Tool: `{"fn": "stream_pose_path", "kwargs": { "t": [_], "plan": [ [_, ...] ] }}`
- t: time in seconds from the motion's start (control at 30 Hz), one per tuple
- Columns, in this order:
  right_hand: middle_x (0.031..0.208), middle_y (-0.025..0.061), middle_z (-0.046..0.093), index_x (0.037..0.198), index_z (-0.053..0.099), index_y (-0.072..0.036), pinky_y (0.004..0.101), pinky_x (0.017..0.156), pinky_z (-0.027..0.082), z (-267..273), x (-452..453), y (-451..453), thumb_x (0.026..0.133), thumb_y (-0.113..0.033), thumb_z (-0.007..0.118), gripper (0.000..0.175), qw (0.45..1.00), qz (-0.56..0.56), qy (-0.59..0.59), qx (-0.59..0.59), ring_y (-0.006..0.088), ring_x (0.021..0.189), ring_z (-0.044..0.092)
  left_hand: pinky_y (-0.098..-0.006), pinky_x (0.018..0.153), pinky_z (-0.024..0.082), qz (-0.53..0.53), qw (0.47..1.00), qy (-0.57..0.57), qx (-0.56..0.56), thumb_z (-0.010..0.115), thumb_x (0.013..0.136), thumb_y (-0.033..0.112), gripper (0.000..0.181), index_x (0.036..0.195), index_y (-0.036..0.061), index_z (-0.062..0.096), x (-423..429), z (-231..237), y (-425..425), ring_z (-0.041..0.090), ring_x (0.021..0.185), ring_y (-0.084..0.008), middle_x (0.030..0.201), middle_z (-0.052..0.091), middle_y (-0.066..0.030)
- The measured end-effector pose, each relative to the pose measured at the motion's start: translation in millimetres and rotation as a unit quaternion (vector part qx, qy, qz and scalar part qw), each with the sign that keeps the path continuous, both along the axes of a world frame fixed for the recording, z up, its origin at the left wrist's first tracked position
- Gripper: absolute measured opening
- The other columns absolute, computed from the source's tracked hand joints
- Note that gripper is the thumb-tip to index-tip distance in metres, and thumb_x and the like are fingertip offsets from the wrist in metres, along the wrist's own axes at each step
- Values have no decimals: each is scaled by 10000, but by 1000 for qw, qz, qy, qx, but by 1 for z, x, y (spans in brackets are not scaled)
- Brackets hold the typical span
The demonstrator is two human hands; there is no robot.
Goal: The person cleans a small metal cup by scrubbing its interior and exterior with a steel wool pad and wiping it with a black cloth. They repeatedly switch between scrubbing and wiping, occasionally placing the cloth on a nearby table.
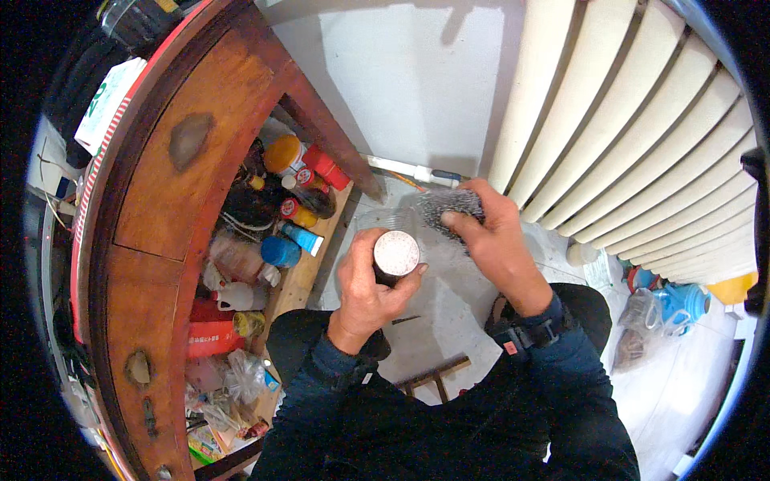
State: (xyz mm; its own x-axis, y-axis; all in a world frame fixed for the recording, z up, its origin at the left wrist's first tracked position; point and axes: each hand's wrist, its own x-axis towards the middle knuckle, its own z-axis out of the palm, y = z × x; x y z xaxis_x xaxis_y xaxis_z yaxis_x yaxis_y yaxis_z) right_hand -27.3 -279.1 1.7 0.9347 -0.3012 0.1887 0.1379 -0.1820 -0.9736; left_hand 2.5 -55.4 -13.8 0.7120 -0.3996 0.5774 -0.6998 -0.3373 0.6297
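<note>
My left hand (367,288) is wrapped around a dark cylindrical container (390,278). Its round, whitish end (397,252), speckled with reddish-brown spots, faces up toward me. In my right hand (496,240) is a grey, rough-textured pad (442,210), possibly a wire scourer, pinched between thumb and fingers. The pad is apart from the container, up and to its right. A clear ribbed plastic piece (385,217) shows beyond my left hand, partly hidden by it. Both hands are over the floor between my knees.
A wooden cabinet (198,78) stands at left; its low shelf (301,273) carries jars, bottles, a blue tube (302,238) and plastic bags. A cream radiator (577,120) lines the right wall. Near it are a blue plastic container (683,303) and a bag (637,324) on the tiled floor.
</note>
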Motion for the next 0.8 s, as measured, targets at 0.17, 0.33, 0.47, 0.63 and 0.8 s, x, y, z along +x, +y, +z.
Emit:
{"fn": "stream_pose_path", "kwargs": {
  "t": [0.17,0.33,0.47,0.63,0.8],
  "plan": [
    [943,10,726,1138,709,16,293,748,532,9,-6,2,972,-69,782,201,993,56,55,88,98,839,635,-446,820,628,1,998,48,-32,1035,732,83,730,1316,-25,611,2,2,6,781,966,-368,1117,738,-205],
    [1012,16,750,1137,711,13,303,783,542,13,-8,12,976,-83,792,204,963,103,39,247,98,888,656,-457,849,622,10,1000,-5,-9,1016,725,73,762,1359,-45,609,6,2,6,760,978,-392,1137,726,-223],
    [1027,91,733,1153,709,0,379,810,561,17,-19,19,932,-59,831,259,989,124,-28,80,238,903,701,-490,878,609,3,999,-40,8,953,713,22,734,1355,-56,608,10,2,4,728,996,-440,1146,708,-245],
    [1018,174,673,1115,710,-11,437,824,551,12,-13,27,846,26,849,305,971,36,-123,-202,380,942,688,-530,895,592,-7,998,-49,50,914,711,7,675,1312,-51,611,10,-4,-2,694,1031,-480,1154,693,-258],
    [1014,189,643,1087,701,-12,468,807,542,6,-17,27,849,39,829,275,977,31,-105,-185,425,937,660,-527,909,585,6,999,-21,38,915,728,19,646,1293,-49,610,8,-9,-7,685,1050,-493,1159,689,-261]
  ]
}}
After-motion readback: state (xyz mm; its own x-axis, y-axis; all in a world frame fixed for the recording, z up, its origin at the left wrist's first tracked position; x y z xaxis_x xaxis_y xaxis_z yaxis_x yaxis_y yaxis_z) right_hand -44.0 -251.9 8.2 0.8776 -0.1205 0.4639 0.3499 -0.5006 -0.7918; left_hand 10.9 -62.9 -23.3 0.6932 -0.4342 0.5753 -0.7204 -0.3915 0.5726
